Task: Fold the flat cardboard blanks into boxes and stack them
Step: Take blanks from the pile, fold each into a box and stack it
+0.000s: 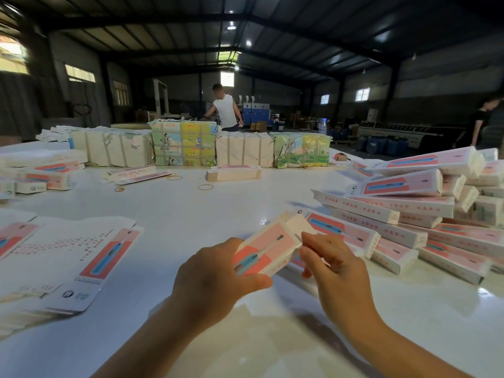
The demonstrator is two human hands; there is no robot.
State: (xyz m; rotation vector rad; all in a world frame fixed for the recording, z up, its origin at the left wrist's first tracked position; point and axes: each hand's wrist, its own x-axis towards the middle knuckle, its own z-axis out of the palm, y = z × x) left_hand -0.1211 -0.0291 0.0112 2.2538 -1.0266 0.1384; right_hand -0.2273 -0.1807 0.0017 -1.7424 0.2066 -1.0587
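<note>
A half-folded pink and white box (268, 246) with a toothbrush print hangs above the white table (191, 214), pointing away from me. My left hand (215, 279) grips its near end, thumb along the underside. My right hand (332, 268) pinches the box's right side near the open end flap (298, 223). A pile of flat blanks (68, 257) lies at the left. Several folded boxes (409, 203) are heaped at the right.
Strapped bundles of blanks (185, 143) line the table's far side, with a small loose stack (233, 173) and rubber bands (205, 187) in front. More boxes (46, 175) lie far left. One person (226, 110) stands beyond the table, another (485, 124) at far right.
</note>
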